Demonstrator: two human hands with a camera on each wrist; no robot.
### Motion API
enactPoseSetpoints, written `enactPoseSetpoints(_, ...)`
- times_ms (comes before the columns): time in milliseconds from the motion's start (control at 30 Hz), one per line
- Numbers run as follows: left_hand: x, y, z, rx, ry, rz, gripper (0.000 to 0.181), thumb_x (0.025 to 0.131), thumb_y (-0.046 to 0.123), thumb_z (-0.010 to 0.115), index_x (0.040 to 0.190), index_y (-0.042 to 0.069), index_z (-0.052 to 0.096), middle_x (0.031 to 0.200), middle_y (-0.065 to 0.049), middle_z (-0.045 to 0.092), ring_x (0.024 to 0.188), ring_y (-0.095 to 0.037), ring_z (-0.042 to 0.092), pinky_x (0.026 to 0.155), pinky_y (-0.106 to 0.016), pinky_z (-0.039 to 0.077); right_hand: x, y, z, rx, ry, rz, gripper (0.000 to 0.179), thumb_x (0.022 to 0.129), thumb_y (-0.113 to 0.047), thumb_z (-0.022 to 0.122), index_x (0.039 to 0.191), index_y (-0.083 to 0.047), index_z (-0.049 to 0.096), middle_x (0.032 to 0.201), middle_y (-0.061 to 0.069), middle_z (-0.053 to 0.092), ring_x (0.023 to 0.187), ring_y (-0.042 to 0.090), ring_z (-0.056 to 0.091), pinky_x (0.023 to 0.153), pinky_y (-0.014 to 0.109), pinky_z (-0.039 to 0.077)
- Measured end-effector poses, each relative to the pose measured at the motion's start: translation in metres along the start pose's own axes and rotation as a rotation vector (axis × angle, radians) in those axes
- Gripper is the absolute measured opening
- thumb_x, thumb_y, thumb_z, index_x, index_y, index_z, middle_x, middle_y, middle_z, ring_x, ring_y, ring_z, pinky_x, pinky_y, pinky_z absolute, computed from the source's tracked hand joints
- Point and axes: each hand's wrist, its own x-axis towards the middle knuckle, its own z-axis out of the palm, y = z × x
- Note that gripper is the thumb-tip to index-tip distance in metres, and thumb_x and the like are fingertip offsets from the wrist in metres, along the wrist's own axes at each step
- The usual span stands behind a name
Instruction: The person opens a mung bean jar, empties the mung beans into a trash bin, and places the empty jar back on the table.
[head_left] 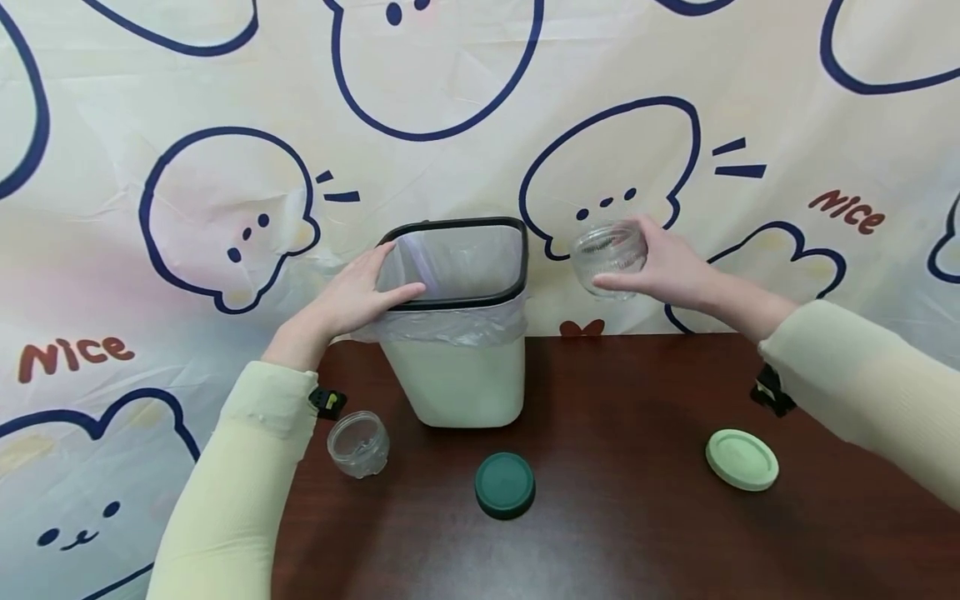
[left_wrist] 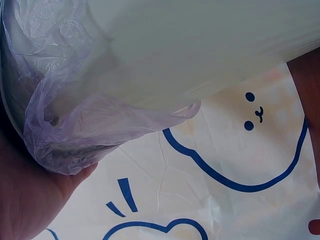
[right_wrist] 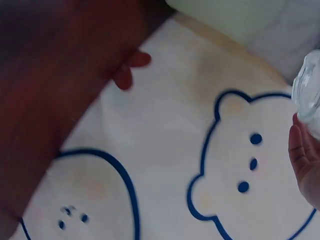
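Held up to the right of the bin, a clear jar (head_left: 607, 254) is gripped by my right hand (head_left: 667, 262), thumb below and fingers at the far side. In the right wrist view, part of that jar (right_wrist: 309, 92) shows at the right edge. My left hand (head_left: 356, 296) holds the left corner of a pale green trash bin (head_left: 457, 383), its thumb along the front of the black rim. A thin translucent bag (left_wrist: 90, 120) lines the bin and folds over its outside.
A second clear jar (head_left: 358, 444) stands on the dark brown table (head_left: 600, 533), left of the bin. One dark green lid (head_left: 505, 485) lies in front of the bin; a light green lid (head_left: 742, 459) lies farther right. Behind hangs a cartoon-printed cloth (head_left: 442, 175).
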Motion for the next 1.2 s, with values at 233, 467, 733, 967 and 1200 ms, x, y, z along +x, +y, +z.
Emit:
enactPoseSetpoints(233,-0.001,-0.002,-0.001,-0.001,-0.005,-0.008,0.099,0.088,0.068,0.051,0.156,0.008,0.011,0.159,-0.018,0.015,0.145,-0.035,0.013,0.112,-0.056,0.014,-0.031,0.017,0.027,0.081,-0.022,0.009,0.083,0.081,-0.030,0.081,0.139,-0.001,0.030,0.131,0.019,0.050,0.118,0.038,0.047,0.091,0.056,0.045)
enactPoseSetpoints(467,-0.002,-0.005,-0.005,-0.006,0.007,-0.011,0.098,0.088,0.067,0.052,0.156,0.008,0.011,0.159,-0.018,0.015,0.145,-0.035,0.013,0.112,-0.057,0.014,-0.053,0.023,0.054,0.125,-0.070,0.078,0.094,0.077,-0.028,0.084,0.144,0.000,0.023,0.133,0.026,0.046,0.118,0.044,0.048,0.089,0.055,0.048)
enactPoseSetpoints(733,-0.002,-0.002,-0.004,0.003,0.008,-0.005,0.098,0.088,0.067,0.051,0.156,0.008,0.011,0.159,-0.019,0.015,0.145,-0.035,0.013,0.112,-0.056,0.014,-0.076,0.043,0.087,0.171,-0.006,0.086,0.091,0.075,-0.025,0.085,0.142,0.000,0.029,0.128,0.024,0.052,0.114,0.040,0.052,0.088,0.053,0.048)
enactPoseSetpoints(967,0.000,-0.002,-0.002,0.016,0.008,-0.006,0.098,0.088,0.067,0.051,0.156,0.008,0.012,0.158,-0.018,0.016,0.145,-0.035,0.013,0.112,-0.055,0.014,-0.093,0.055,0.120,0.248,0.015,0.144,0.088,0.075,-0.020,0.085,0.138,0.002,0.028,0.131,0.025,0.050,0.119,0.042,0.049,0.096,0.058,0.040)
enactPoseSetpoints(1200,0.000,0.000,-0.001,0.007,0.000,-0.014,0.098,0.088,0.067,0.051,0.156,0.008,0.012,0.158,-0.019,0.016,0.144,-0.036,0.013,0.112,-0.057,0.014,-0.102,0.067,0.145,0.275,0.005,0.214,0.089,0.075,-0.020,0.085,0.139,0.001,0.026,0.130,0.025,0.049,0.117,0.040,0.050,0.096,0.056,0.040)
